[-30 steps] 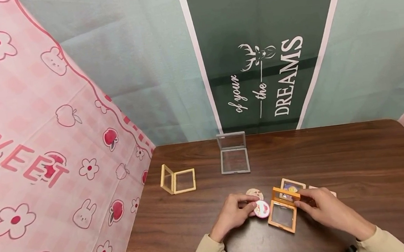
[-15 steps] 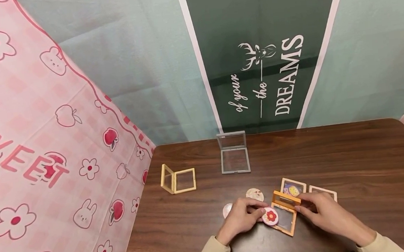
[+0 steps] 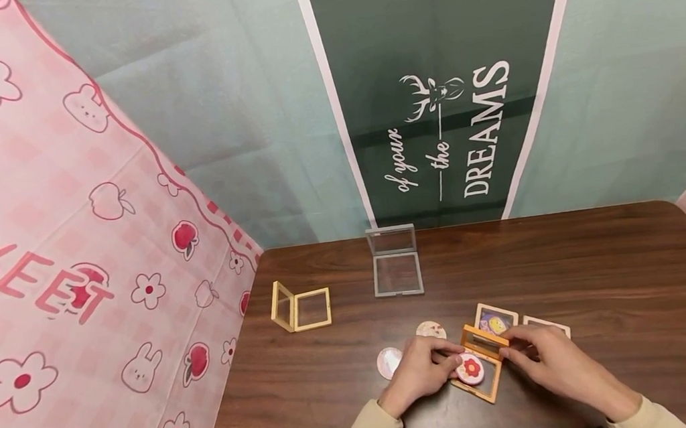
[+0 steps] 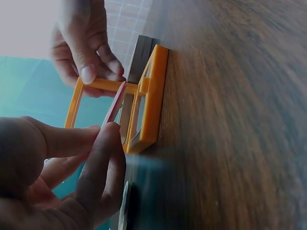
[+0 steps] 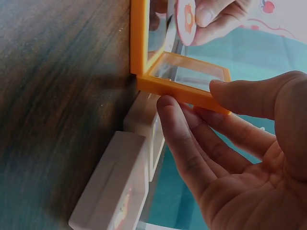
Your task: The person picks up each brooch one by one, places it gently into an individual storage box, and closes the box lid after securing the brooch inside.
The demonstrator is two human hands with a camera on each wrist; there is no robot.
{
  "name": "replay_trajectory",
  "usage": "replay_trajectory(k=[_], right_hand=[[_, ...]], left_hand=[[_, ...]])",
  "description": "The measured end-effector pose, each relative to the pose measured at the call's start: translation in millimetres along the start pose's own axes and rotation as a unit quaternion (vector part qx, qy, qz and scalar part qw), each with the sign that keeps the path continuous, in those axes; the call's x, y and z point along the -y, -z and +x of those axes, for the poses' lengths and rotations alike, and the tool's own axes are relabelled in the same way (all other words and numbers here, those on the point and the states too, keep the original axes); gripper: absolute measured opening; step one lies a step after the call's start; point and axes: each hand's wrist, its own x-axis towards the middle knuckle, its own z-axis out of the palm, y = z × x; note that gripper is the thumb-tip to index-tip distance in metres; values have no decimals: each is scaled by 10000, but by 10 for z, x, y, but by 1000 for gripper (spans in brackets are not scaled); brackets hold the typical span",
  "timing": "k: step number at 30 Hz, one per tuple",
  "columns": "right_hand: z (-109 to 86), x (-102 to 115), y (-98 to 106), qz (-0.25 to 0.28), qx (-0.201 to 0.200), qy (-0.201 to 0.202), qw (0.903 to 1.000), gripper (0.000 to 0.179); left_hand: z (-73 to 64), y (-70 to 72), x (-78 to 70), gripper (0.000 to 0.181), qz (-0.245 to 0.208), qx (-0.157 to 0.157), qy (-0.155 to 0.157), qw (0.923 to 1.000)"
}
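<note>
My left hand (image 3: 422, 372) pinches a round, pink-rimmed badge (image 3: 470, 369) with a red flower on it, between thumb and fingers. In the left wrist view the badge stands tilted, edge-on, over the base of an orange hinged display frame (image 4: 156, 96) with clear windows. My right hand (image 3: 550, 359) holds the frame's raised lid (image 5: 192, 93), thumb on its inner side and fingers behind. The base lies on the table. Two more round discs are beside my left hand: one pale pink (image 3: 389, 363), one cream (image 3: 431, 330).
Behind the orange frame lie a closed pale frame (image 3: 496, 321) with a colourful picture and a pinkish frame (image 3: 546, 321), partly hidden by my right hand. Farther back, a yellow frame (image 3: 312, 309) and a grey frame (image 3: 397, 275) stand opened on the wooden table (image 3: 625, 266).
My left hand has carried the badge rightward from beside the orange frame to over its base, uncovering the pale pink disc. My right hand has stayed at the lid.
</note>
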Motion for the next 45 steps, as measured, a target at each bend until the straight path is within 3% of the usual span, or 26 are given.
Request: replay_trajectory(k=[6, 11, 16, 23, 29, 34, 45], right_hand=[[13, 35, 18, 31, 41, -118, 9999, 11], [7, 53, -20, 178, -344, 47, 9992, 9], [12, 71, -29, 131, -665, -32, 9977, 5], [6, 66, -15, 44, -1056, 14, 9944, 16], [24, 61, 10, 53, -1065, 104, 9942, 17], [33, 42, 2, 28, -1122, 186, 9935, 20], [-1, 29, -20, -4, -1134, 144, 9934, 20]], left_hand=[[22, -52, -17, 11, 149, 42, -24, 9999], [28, -71, -28, 9, 141, 30, 58, 9999], [36, -85, -25, 7, 195, -7, 55, 9998], [33, -99, -32, 6, 563, -144, 6, 9983], [61, -102, -57, 6, 978, -271, 91, 9948], [77, -108, -90, 6, 1330, -349, -11, 9905], [60, -157, -65, 5, 1238, -377, 86, 9916]])
